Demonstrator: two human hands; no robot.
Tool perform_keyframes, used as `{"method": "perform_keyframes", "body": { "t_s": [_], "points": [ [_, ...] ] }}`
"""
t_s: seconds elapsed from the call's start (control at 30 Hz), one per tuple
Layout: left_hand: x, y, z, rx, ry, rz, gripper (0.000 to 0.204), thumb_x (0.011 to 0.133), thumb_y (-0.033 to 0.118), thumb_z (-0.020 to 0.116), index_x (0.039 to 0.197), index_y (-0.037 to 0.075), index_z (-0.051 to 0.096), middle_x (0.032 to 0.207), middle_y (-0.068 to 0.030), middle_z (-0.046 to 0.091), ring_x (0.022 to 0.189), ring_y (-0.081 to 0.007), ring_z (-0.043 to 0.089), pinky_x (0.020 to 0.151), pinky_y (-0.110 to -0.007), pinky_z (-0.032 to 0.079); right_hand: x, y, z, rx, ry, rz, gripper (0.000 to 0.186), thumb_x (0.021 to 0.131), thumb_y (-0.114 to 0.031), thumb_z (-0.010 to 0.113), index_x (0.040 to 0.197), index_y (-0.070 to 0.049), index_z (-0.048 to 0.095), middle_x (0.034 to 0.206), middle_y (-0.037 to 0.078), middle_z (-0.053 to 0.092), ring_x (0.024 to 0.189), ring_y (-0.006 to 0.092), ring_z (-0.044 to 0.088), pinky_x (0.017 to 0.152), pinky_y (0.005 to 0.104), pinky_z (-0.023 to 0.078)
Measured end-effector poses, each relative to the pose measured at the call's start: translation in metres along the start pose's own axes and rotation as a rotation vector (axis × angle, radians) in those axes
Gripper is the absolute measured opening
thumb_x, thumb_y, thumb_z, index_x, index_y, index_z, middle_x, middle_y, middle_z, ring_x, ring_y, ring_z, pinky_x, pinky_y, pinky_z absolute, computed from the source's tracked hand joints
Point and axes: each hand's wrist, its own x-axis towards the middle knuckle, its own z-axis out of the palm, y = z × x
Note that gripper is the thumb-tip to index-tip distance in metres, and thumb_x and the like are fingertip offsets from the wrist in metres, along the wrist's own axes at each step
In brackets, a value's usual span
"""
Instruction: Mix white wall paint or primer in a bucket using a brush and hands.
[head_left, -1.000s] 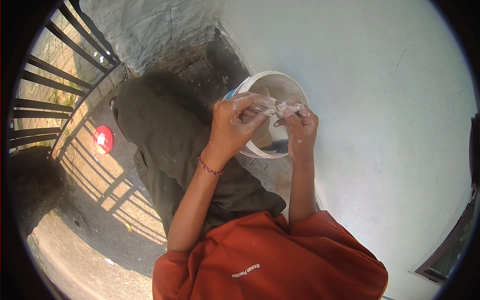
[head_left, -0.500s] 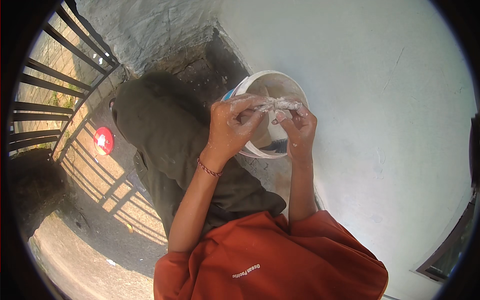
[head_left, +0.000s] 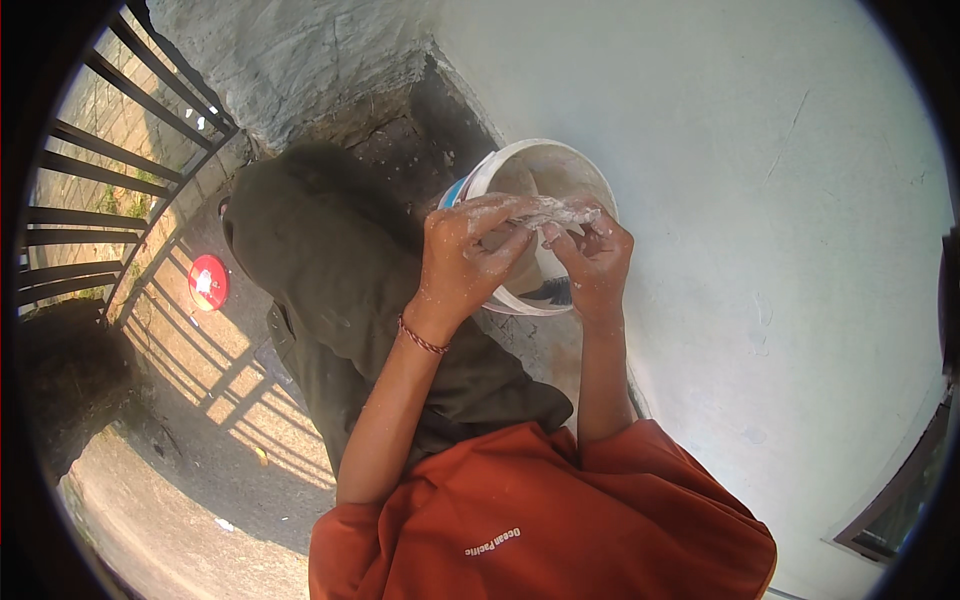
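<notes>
Bucket [head_left: 484, 179] under hands [head_left: 463, 250] [head_left: 597, 265], wall [head_left: 760, 220] beside rim [head_left: 514, 302]

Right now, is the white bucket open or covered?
Open: the white bucket is uncovered, showing its inner wall and dark bristles inside.

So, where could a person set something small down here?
The shaded floor between the yellow scrap and the white scrap looks bare. It's crowded around the bucket: left hand and right hand above it, trousers left, wall right.

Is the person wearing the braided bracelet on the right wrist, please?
No, the braided bracelet circles the wrist of the left hand.
</notes>
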Motion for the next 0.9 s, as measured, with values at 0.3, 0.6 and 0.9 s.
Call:
{"method": "perform_keyframes", "body": {
  "t_s": [0.3, 0.6, 0.9],
  "points": [
    [-0.004, -0.006, 0.003, 0.032, 0.044, 0.042, 0.025, 0.070, -0.001, 0.072, 0.094, 0.001, 0.073, 0.085, -0.0130, 0.073, 0.069, -0.0160, 0.070, 0.054, -0.024, 0.050, -0.001, 0.001, 0.000, -0.051, 0.018, -0.017, 0.015, 0.080, 0.002, 0.069, 0.095, 0.005, 0.067, 0.097, 0.007, 0.065, 0.086, 0.0119, 0.062, 0.072, 0.0249, 0.053],
    [-0.003, 0.000, 0.005, 0.039, 0.067, -0.010, 0.022, 0.069, -0.001, 0.072, 0.091, 0.001, 0.074, 0.084, -0.0121, 0.073, 0.070, -0.0162, 0.071, 0.056, -0.024, 0.051, -0.002, 0.004, 0.000, -0.103, 0.056, 0.001, 0.013, 0.081, 0.001, 0.068, 0.093, 0.004, 0.068, 0.096, 0.006, 0.065, 0.084, 0.0115, 0.062, 0.070, 0.0242, 0.053],
    [-0.003, -0.003, 0.005, 0.060, 0.108, 0.056, 0.024, 0.069, 0.001, 0.072, 0.093, 0.003, 0.074, 0.084, -0.0107, 0.073, 0.069, -0.0135, 0.070, 0.052, -0.022, 0.047, -0.001, 0.000, 0.003, -0.083, 0.048, 0.000, 0.013, 0.084, -0.001, 0.068, 0.096, 0.004, 0.068, 0.097, 0.006, 0.065, 0.084, 0.0107, 0.061, 0.067, 0.0240, 0.054]
  ]
}}
